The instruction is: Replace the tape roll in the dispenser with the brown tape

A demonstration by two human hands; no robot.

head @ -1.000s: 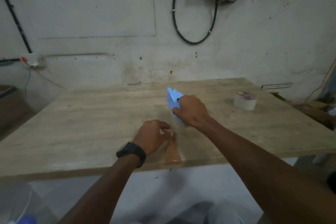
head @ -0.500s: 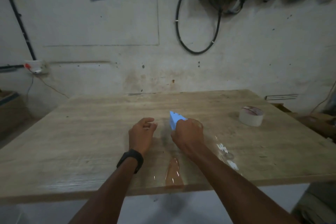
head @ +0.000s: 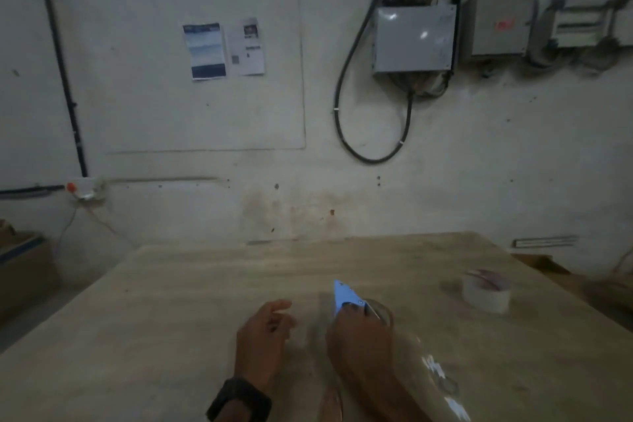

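A blue tape dispenser rests on the wooden table, its pointed end toward the wall. My right hand is closed over its rear part, hiding most of it. A curved translucent edge, likely a tape roll, shows just right of my fingers. A strip of brown tape lies stuck on the table near the front edge, between my forearms. My left hand rests beside the dispenser with fingers loosely apart, holding nothing. A pale tape roll stands far right.
The table's back edge meets a stained wall with cables and metal boxes. A cardboard box stands off the table's left side. More cardboard lies behind the right corner. Shiny patches glint on the table by my right forearm.
My left hand let go of the brown tape strip and moved up beside the dispenser. My right hand lowered the dispenser onto the table. The view tilted up toward the wall.
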